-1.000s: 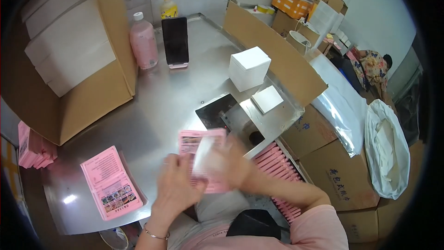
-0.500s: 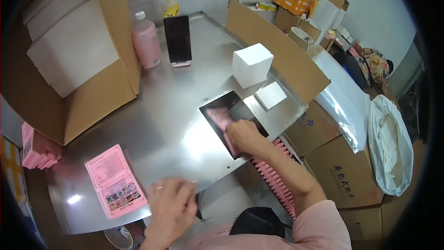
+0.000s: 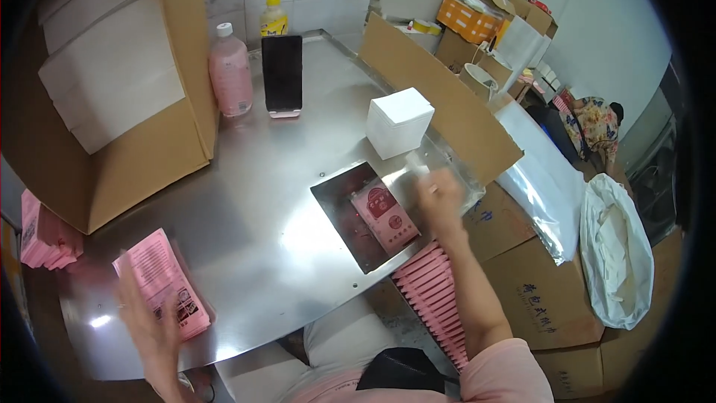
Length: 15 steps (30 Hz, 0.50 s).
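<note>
My left hand (image 3: 153, 325) is spread over a stack of pink printed sheets (image 3: 160, 276) on the steel table, fingers stretched out. Blurred by motion, my right hand (image 3: 441, 198) is closed at a small white stack (image 3: 422, 166) beside the table opening. That stack is smeared too, and the fingertips are partly hidden. Inside the dark rectangular opening (image 3: 339, 213) lies a pink printed packet (image 3: 386, 215), tilted, with no hand on it. A taller white block of stacked folded sheets (image 3: 400, 123) stands just behind the right hand.
An open carton (image 3: 153, 168) with white stacks stands left, pink bundles (image 3: 46, 235) beside it. A phone (image 3: 283, 75) and pink bottle (image 3: 231, 71) stand behind. A cardboard flap (image 3: 440, 97) edges the right side. Pink packets (image 3: 432, 298) line up below. Another person (image 3: 597, 127) sits far right.
My right hand has left the opening and moved up and right to the small white stack, leaving the pink packet behind. My left hand has moved left onto the pink sheets. The view shifted slightly.
</note>
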Available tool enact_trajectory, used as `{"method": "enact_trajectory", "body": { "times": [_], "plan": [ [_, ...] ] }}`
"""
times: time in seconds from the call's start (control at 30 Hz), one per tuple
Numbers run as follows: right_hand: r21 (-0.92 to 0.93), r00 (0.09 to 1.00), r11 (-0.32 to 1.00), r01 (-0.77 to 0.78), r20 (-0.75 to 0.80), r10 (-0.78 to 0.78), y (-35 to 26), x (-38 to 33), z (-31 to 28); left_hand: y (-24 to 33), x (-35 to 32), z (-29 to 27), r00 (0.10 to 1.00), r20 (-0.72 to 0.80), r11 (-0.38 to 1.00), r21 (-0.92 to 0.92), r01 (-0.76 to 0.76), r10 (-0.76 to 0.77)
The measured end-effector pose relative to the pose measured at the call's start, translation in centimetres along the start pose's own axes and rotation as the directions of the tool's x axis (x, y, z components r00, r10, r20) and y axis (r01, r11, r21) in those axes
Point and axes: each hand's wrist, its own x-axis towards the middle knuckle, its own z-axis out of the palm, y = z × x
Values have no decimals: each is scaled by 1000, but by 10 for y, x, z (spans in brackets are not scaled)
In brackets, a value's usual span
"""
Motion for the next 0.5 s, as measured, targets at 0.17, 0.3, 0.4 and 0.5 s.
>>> {"method": "enact_trajectory", "body": {
  "times": [0.17,0.3,0.4,0.5],
  "plan": [
    [-114,842,966,231,-474,-257,-93,78,-38,-54,-6,0,992,5,962,242,-125,127],
    [-539,774,686,490,-94,-626,-78,110,2,-50,-4,16,998,49,999,16,-30,29],
    [-595,786,610,523,60,-616,-72,120,17,-50,-5,18,999,24,999,-20,-25,25],
    [-543,823,659,521,113,-557,-72,118,21,-50,-6,13,998,55,999,-27,31,-29]
  ]
}}
